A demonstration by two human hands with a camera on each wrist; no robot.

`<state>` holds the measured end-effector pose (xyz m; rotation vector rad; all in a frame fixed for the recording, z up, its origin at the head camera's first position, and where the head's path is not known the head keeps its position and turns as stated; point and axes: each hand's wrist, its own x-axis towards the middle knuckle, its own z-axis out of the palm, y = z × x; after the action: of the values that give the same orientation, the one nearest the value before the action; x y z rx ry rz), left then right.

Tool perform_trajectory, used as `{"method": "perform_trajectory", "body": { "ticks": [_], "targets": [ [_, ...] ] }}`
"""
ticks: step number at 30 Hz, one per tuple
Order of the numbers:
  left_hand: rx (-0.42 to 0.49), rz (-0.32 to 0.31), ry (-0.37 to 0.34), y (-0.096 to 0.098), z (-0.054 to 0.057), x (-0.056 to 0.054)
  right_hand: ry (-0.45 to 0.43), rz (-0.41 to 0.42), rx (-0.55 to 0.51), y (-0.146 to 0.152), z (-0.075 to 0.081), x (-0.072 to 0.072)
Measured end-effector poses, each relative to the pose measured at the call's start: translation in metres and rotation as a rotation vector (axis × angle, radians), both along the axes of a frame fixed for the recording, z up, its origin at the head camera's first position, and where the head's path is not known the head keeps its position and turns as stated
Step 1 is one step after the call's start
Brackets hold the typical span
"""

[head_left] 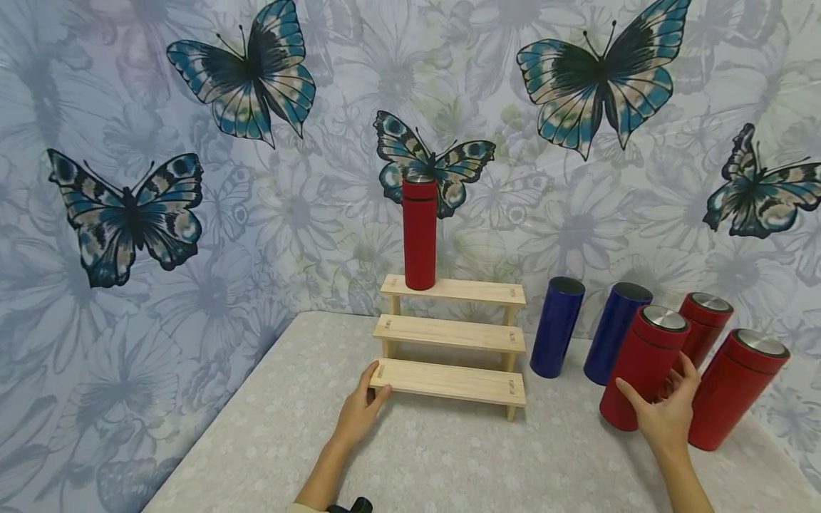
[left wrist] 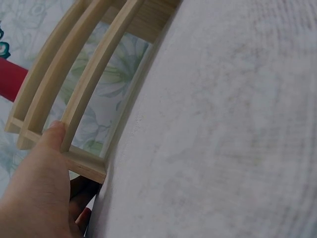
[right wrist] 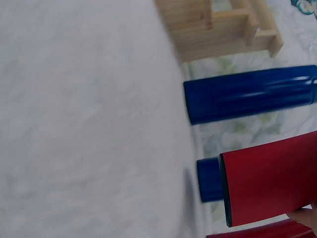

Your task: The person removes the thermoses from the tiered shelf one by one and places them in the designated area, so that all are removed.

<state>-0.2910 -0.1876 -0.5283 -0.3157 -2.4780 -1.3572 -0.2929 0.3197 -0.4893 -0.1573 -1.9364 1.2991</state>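
My left hand [head_left: 360, 410] grips the left end of the lowest step of a three-step wooden display stand [head_left: 449, 379]. In the left wrist view the thumb [left wrist: 55, 133] lies on the step's edge and the other fingers are curled behind its end. A red thermos flask [head_left: 644, 370] with a steel-topped lid is held upright in my right hand [head_left: 667, 410], thumb on its near side and fingers behind. The right wrist view shows this red flask's base a little clear of the tabletop. Another red thermos [head_left: 420, 235] stands on the left part of the top step.
Two blue flasks [head_left: 558, 328] [head_left: 618, 333] stand right of the stand. Two more red thermoses [head_left: 705, 320] [head_left: 737, 392] stand close behind and right of my right hand. The pale cloth-covered table [head_left: 269, 427] meets a butterfly-patterned backdrop [head_left: 308, 235] at the back.
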Motion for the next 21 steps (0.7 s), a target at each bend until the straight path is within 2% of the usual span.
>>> {"method": "perform_trajectory", "body": {
  "ticks": [4, 7, 14, 21],
  "targets": [
    [-0.007, 0.0, 0.01, 0.0, 0.0, -0.001, -0.042, -0.03, 0.026, 0.017, -0.027, -0.013],
    [-0.005, 0.001, 0.011, 0.0, 0.0, -0.001, -0.063, -0.036, 0.03, 0.021, -0.034, -0.015],
    [0.001, 0.001, -0.001, 0.001, 0.001, 0.0, -0.013, -0.007, 0.005, 0.017, -0.027, -0.007],
    [-0.003, 0.004, -0.017, 0.001, 0.001, 0.0, -0.039, 0.025, 0.005, 0.011, -0.018, -0.002]
  ]
}}
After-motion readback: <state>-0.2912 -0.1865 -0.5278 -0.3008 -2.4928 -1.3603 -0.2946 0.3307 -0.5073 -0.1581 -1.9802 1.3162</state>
